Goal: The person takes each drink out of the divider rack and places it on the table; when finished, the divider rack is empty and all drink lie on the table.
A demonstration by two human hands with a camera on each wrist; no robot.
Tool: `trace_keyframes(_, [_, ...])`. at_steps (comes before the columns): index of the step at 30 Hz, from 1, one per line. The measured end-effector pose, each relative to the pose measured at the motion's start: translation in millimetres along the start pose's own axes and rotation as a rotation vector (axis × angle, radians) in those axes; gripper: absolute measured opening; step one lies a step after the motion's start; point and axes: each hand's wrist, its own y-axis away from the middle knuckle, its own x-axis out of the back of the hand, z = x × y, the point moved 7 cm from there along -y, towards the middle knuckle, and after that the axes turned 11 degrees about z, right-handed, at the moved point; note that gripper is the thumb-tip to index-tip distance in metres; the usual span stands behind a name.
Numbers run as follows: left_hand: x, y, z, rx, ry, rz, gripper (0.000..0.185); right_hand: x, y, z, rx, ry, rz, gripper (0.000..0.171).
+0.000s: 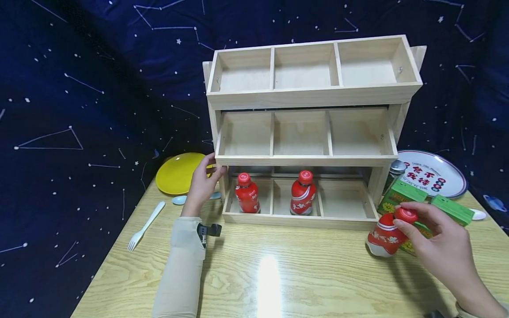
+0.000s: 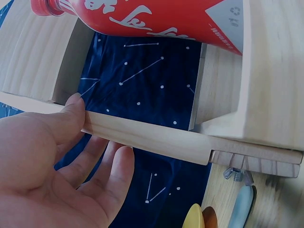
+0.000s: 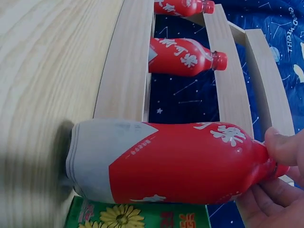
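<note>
- A red bottle [image 1: 385, 235] is being held tilted over the counter [image 1: 318, 278], beside the shelf's [image 1: 306, 161] lower right end, its neck [image 3: 259, 162] and cap [image 1: 406, 213] being pinched by the right grip [image 1: 447, 240].
- The shelf's side post [image 2: 156, 141] is being clasped by the left grip [image 1: 203, 185].
- Smooth, slightly yielding plastic is being suggested; surer hold is probably being offered by the neck than the slippery body.

Staged indoor set, starry backdrop [image 1: 119, 97], wooden table [image 1: 326, 274], tiered rack [image 1: 310, 98]
</note>
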Motion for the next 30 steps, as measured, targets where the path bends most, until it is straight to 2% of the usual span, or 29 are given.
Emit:
trace_keyframes(13, [-0.4,1.0,-0.6,0.007,-0.01,0.001,0.052,1,3,8,-0.056,0.117,-0.073,0.043])
trace_keyframes(20, [-0.5,0.7,-1.1,0.014,-0.007,0.001,0.052,3,-2,-5,-0.033,0.155,-0.071,0.042])
trace_keyframes(23, [-0.3,0.8,-1.5,0.02,-0.011,0.002,0.052,2,-5,-20,0.005,0.167,-0.048,0.046])
trace_keyframes(30, [-0.6,0.6,-0.9,0.014,-0.008,-0.001,0.052,-14,-7,-60,0.163,0.015,-0.015,0.059])
